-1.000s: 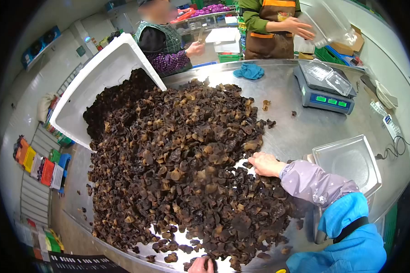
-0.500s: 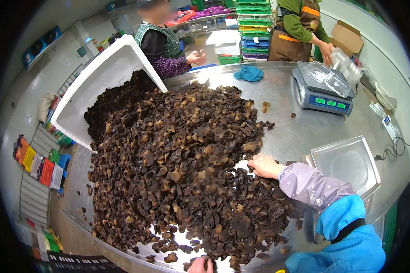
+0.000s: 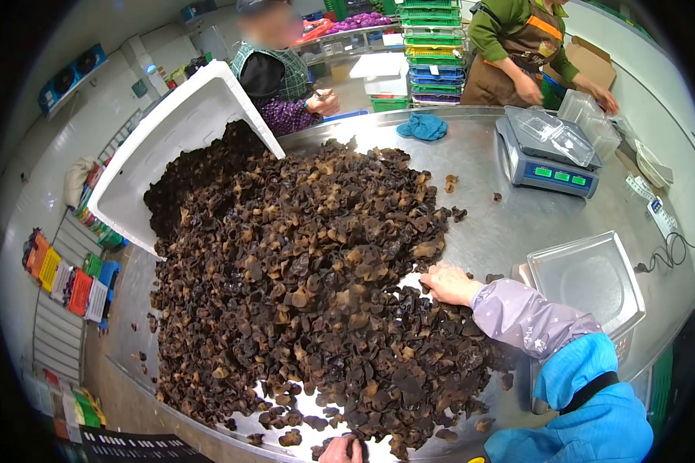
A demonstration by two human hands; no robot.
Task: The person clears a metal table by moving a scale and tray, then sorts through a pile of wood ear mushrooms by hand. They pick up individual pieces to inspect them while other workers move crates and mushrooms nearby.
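A broad pile of dark brown wood ear mushrooms [image 3: 301, 285] spreads over the steel table in front of me. My right hand [image 3: 449, 284] rests at the pile's right edge, its fingers curled down and closed on a dark mushroom piece at the fingertips. Beside those fingers a small patch of bare metal shows. At the bottom, by the near table edge, my left hand [image 3: 340, 451] is partly cut off by the frame. Its fingers are curled together close to several loose mushrooms; what they hold, if anything, is hidden.
A tipped white foam box [image 3: 181, 108] spills mushrooms at the back left. A digital scale [image 3: 548, 158] with clear lids stands back right; another scale pan [image 3: 587, 278] sits by my right sleeve. A blue cloth [image 3: 422, 126] lies at the far edge. Two co-workers stand behind the table.
The co-worker at back right has moved their hands apart, and the clear containers now stand behind the scale. The other co-worker's hand shifted slightly. My hands have stayed nearly still.
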